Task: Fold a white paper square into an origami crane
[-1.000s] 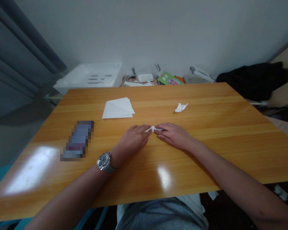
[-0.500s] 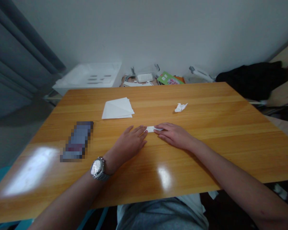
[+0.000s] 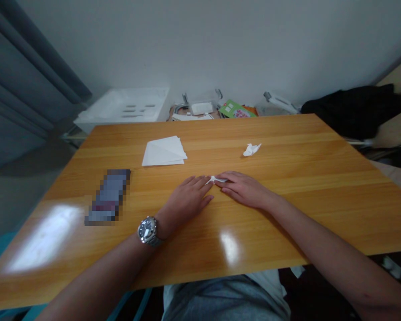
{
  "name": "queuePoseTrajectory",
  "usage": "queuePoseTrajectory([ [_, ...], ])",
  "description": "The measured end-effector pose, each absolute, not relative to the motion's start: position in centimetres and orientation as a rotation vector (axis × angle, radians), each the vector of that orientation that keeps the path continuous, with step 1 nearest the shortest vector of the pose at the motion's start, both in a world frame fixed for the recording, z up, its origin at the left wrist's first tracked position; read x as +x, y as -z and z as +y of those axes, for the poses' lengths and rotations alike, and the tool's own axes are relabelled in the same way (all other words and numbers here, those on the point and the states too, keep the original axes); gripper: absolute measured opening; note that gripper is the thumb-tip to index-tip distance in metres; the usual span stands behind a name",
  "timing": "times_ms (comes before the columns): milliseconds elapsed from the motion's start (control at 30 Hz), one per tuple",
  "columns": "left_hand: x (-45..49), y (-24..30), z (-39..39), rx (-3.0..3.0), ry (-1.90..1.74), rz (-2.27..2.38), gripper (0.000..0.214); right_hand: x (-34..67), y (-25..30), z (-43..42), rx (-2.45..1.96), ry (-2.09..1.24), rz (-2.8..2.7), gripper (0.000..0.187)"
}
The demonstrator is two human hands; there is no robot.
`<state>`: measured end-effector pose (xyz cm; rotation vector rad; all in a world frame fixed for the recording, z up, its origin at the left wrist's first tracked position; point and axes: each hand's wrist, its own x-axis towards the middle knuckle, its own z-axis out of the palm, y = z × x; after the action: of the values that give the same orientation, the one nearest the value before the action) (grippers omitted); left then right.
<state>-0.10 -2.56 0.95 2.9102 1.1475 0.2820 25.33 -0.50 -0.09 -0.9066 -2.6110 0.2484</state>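
Note:
A small folded piece of white paper [image 3: 213,179] lies on the wooden table between my two hands, mostly covered by their fingers. My left hand [image 3: 191,196], with a metal watch [image 3: 148,230] on its wrist, rests flat, fingers stretched over the paper's left part and thumb apart on the wood. From the other side my right hand [image 3: 243,189] holds the paper's right part down, a white strip showing between its fingers. Beyond the hands sits a small folded paper figure [image 3: 251,150], touched by neither.
A stack of white paper sheets [image 3: 164,151] lies at the back left of the table [image 3: 287,147]. Left of my hands is a phone [image 3: 108,196], its screen blurred out. Behind the table's far edge stand a white tray [image 3: 120,100], a green packet [image 3: 235,109] and dark cloth [image 3: 347,109].
My left hand has slid a little to the right, covering more of the folded paper's left part. Less of the paper shows between the hands. My right hand has stayed in place.

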Motion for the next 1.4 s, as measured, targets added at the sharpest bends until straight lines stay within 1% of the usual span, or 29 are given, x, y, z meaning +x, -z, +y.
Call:
queuePoseTrajectory([
  [300, -0.2, -1.1, -2.7, 2.876, -0.303, 1.170, 0.042, 26.9, 0.5, 0.0, -0.826, -0.330, -2.599, 0.035],
  [500, -0.2, -1.1, -2.7, 2.891, -0.321, 1.169, 0.042, 26.8, 0.6, 0.0, -0.849, -0.300, -2.581, 0.033],
  [800, -0.1, -1.2, -2.6, 2.928, -0.249, 1.143, 0.045, 26.7, 0.5, -0.2, -0.853, -0.390, -2.550, 0.033],
  [1033, -0.3, -0.7, -2.5, 2.928, -0.271, 1.136, 0.046, 27.3, 0.3, -0.1, -0.858, -0.470, -2.578, 0.038],
  [1267, -0.4, -0.5, -2.5, 2.929, -0.252, 1.121, 0.047, 27.5, -0.1, -0.3, -0.927, -0.475, -2.635, 0.037],
  [1400, -0.5, -0.4, -2.5, 2.911, -0.298, 1.135, 0.046, 27.6, 0.0, -0.7, -0.950, -0.440, -2.642, 0.039],
])
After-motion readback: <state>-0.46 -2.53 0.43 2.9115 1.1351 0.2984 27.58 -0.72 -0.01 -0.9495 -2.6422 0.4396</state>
